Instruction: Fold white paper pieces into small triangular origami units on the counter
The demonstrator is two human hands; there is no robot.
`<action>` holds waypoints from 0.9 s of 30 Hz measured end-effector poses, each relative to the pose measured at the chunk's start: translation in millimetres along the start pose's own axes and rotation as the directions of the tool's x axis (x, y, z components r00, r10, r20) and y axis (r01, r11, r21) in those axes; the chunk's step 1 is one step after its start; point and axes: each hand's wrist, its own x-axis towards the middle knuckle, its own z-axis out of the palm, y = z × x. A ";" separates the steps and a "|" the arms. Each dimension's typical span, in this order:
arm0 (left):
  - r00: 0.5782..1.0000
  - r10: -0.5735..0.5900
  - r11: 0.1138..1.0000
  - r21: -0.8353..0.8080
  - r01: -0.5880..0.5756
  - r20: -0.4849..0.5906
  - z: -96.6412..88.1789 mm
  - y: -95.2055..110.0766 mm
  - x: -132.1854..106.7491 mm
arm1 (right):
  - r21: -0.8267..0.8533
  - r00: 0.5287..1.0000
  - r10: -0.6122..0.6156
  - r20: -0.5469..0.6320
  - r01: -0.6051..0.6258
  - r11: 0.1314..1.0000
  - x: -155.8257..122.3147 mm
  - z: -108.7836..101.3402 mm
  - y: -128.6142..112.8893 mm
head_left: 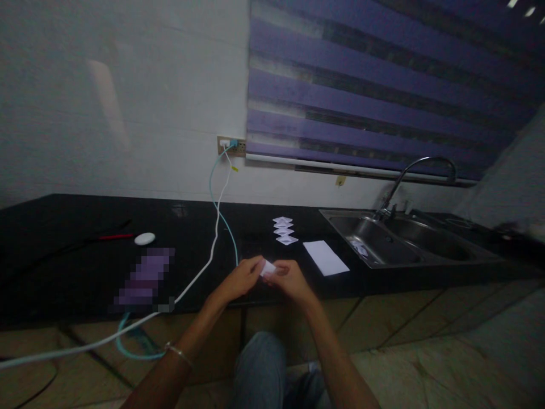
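Between my two hands, just above the front edge of the dark counter [200,221], is a small piece of white paper [267,268]. My left hand [244,277] pinches its left side, and my right hand [290,277] grips the right side with thumb and fingers. Part of the paper is hidden behind the fingers. Beyond my hands several folded white paper diamonds [283,232] lie in a row running away from me. A flat white rectangular sheet of paper [326,258] rests to the right of my right hand.
A double steel sink [366,262] with a curved faucet [400,179] is on the right. White [213,241] and light blue [232,233] cables run from the wall socket [232,146] across the counter's left. A white oval object [145,238] and a blurred-out purple rectangle [147,275] lie there.
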 end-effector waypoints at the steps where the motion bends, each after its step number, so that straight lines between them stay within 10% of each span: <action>1: 1.000 0.004 1.000 0.007 -0.004 -0.012 -0.1 -0.6 0.1 | 0.002 1.000 -0.008 0.009 0.008 1.000 0.4 0.4 -0.8; 15: 0.988 -0.004 0.996 0.089 0.018 -0.155 -2.0 5.2 -1.7 | -0.071 0.959 -0.173 -0.222 0.162 0.984 2.5 -0.6 -0.8; 27: 0.993 -0.116 0.930 -0.355 0.101 -0.021 -0.3 6.1 1.3 | 0.017 0.938 -0.130 -0.321 0.143 0.990 0.8 3.0 -7.1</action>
